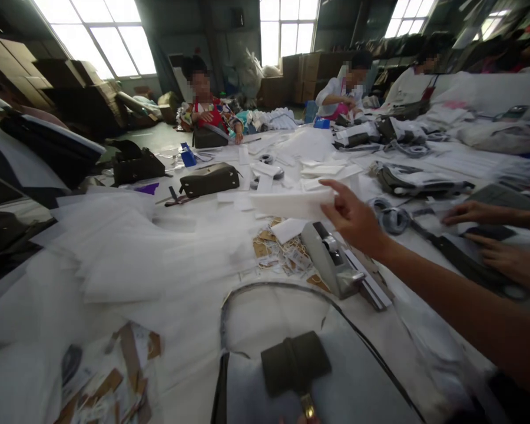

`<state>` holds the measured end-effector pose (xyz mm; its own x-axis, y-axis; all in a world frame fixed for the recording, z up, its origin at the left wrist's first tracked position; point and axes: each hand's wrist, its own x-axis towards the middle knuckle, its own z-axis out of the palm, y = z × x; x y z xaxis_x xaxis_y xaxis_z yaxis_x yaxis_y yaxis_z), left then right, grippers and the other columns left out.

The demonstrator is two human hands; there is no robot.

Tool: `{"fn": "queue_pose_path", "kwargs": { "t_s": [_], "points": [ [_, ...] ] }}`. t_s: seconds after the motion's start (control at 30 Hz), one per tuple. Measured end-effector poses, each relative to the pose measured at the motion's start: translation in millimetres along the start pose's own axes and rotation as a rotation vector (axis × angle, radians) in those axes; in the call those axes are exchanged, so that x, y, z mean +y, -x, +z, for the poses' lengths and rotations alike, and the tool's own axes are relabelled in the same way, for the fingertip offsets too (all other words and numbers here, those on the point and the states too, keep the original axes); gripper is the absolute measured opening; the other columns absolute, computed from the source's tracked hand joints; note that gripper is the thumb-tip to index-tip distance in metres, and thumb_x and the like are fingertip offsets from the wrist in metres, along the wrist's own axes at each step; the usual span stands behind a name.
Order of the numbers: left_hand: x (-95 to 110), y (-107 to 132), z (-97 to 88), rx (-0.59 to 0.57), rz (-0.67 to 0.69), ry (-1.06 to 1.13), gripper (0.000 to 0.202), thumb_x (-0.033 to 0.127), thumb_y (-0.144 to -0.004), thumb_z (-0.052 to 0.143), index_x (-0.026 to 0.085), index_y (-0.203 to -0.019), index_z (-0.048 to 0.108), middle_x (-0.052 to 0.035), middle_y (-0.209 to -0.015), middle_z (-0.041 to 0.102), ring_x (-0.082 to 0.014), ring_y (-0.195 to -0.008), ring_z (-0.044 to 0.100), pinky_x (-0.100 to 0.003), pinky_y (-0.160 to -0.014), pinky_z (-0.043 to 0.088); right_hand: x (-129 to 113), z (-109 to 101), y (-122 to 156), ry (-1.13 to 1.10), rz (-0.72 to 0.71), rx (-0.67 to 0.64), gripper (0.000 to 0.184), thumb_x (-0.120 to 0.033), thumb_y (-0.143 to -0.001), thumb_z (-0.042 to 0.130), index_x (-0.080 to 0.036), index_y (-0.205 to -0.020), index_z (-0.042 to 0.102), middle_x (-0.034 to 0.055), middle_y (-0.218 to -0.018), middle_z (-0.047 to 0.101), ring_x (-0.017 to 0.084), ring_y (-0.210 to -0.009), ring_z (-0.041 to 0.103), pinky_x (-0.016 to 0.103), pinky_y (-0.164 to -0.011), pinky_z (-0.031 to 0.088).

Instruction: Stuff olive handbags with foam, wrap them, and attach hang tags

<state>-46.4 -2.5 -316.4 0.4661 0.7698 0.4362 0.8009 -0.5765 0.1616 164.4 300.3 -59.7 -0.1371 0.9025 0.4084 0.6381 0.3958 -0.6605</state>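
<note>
My right hand [355, 221] is stretched out over the table, pinching the end of a white paper strip [289, 204] between thumb and fingers. Of my left hand, only a sliver of fingertip [304, 419] shows at the bottom edge, beside the gold-coloured clasp [308, 406]; the rest is out of frame. The clasp hangs from a dark olive flap [295, 362] on a bag covered with white sheet [353, 377]. A wrapped handle [269, 285] arches above the bag. Below my right hand stands a grey tape dispenser [331, 262].
Hang tags with strings [282, 250] lie left of the dispenser, more tags [128, 365] at lower left. White sheets [115, 253] are stacked at left. A dark bag [209, 179] sits farther back. A co-worker's hands [490, 215] work at right; other people sit across the table.
</note>
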Motion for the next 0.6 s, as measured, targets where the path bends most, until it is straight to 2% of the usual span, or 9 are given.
{"fn": "queue_pose_path", "kwargs": {
  "t_s": [0.07,0.13,0.2,0.23,0.33,0.4,0.47,0.53,0.6],
  "points": [
    [17,10,-39.7,0.047,0.042,0.009,0.034,0.031,-0.094,0.059,0.032,-0.128,0.062,-0.0003,-0.13,0.067,-0.0199,-0.13,0.053,-0.041,-0.117,0.038,-20,-26,54,-0.307,0.128,-0.084,0.065,-0.039,-0.095,0.054,-0.031,-0.154,0.029,0.002,-0.097,0.071,0.018,-0.077,0.067,0.03,-0.068,0.056],
    [26,7,-73.6,0.099,0.114,0.022,0.037,0.022,-0.096,0.055,0.021,-0.133,0.059,-0.0002,-0.131,0.067,-0.018,-0.13,0.054,-0.038,-0.122,0.028,-30,-41,109,-0.482,0.309,-0.211,0.06,-0.043,-0.094,0.055,-0.03,-0.15,0.039,0.0027,-0.1,0.07,0.018,-0.075,0.067,0.029,-0.063,0.057],
    [29,-3,-95.0,0.093,0.043,0.061,0.038,0.016,-0.097,0.051,0.019,-0.134,0.058,-0.0006,-0.134,0.064,-0.0179,-0.129,0.055,-0.038,-0.12,0.031,-30,-45,161,-0.469,0.426,-0.344,0.047,-0.045,-0.095,0.053,-0.027,-0.138,0.056,0.0049,-0.108,0.071,0.02,-0.082,0.068,0.031,-0.066,0.06],
    [30,-8,-100.6,0.089,0.022,0.073,0.037,0.016,-0.097,0.051,0.02,-0.134,0.058,-0.0008,-0.133,0.065,-0.0182,-0.125,0.059,-0.038,-0.116,0.037,-27,-44,184,-0.395,0.419,-0.404,0.042,-0.044,-0.095,0.052,-0.026,-0.132,0.062,0.0056,-0.113,0.071,0.021,-0.088,0.069,0.034,-0.072,0.061],
    [32,-14,-104.2,0.062,-0.041,0.098,0.036,0.02,-0.099,0.051,0.023,-0.134,0.058,-0.0009,-0.127,0.068,-0.0176,-0.109,0.068,-0.033,-0.096,0.053,-19,-34,235,0.021,0.152,-0.446,0.034,-0.033,-0.093,0.054,-0.024,-0.121,0.07,0.0101,-0.132,0.063,0.029,-0.117,0.062,0.046,-0.1,0.053],
    [34,-12,-102.2,0.055,-0.048,0.101,0.036,0.023,-0.099,0.051,0.025,-0.134,0.058,-0.0015,-0.126,0.069,-0.0186,-0.107,0.069,-0.032,-0.089,0.056,-17,-28,249,0.313,-0.074,-0.356,0.03,-0.026,-0.091,0.057,-0.022,-0.117,0.073,0.0127,-0.151,0.046,0.036,-0.138,0.044,0.056,-0.113,0.038],
    [35,-9,-101.2,0.046,-0.037,0.093,0.036,0.023,-0.099,0.051,0.025,-0.134,0.058,-0.0028,-0.128,0.068,-0.0202,-0.11,0.067,-0.034,-0.089,0.056,-19,-24,252,0.456,-0.261,-0.341,0.032,-0.024,-0.091,0.06,-0.022,-0.121,0.07,0.0119,-0.161,0.03,0.037,-0.148,0.026,0.059,-0.118,0.025],
    [36,-8,-102.0,0.035,-0.032,0.079,0.036,0.023,-0.099,0.051,0.025,-0.134,0.057,-0.0037,-0.13,0.067,-0.0208,-0.113,0.066,-0.035,-0.091,0.056,-21,-19,248,0.444,-0.407,-0.483,0.045,-0.032,-0.092,0.063,-0.024,-0.136,0.06,0.0127,-0.161,0.031,0.035,-0.149,0.025,0.059,-0.12,0.02],
    [36,-8,-103.6,0.022,-0.035,0.061,0.036,0.023,-0.099,0.051,0.025,-0.134,0.057,-0.0039,-0.131,0.066,-0.0205,-0.114,0.066,-0.036,-0.092,0.057,-21,-13,242,0.382,-0.497,-0.674,0.058,-0.042,-0.091,0.064,-0.027,-0.146,0.049,0.0144,-0.156,0.039,0.035,-0.145,0.033,0.058,-0.118,0.024]
  ]
}}
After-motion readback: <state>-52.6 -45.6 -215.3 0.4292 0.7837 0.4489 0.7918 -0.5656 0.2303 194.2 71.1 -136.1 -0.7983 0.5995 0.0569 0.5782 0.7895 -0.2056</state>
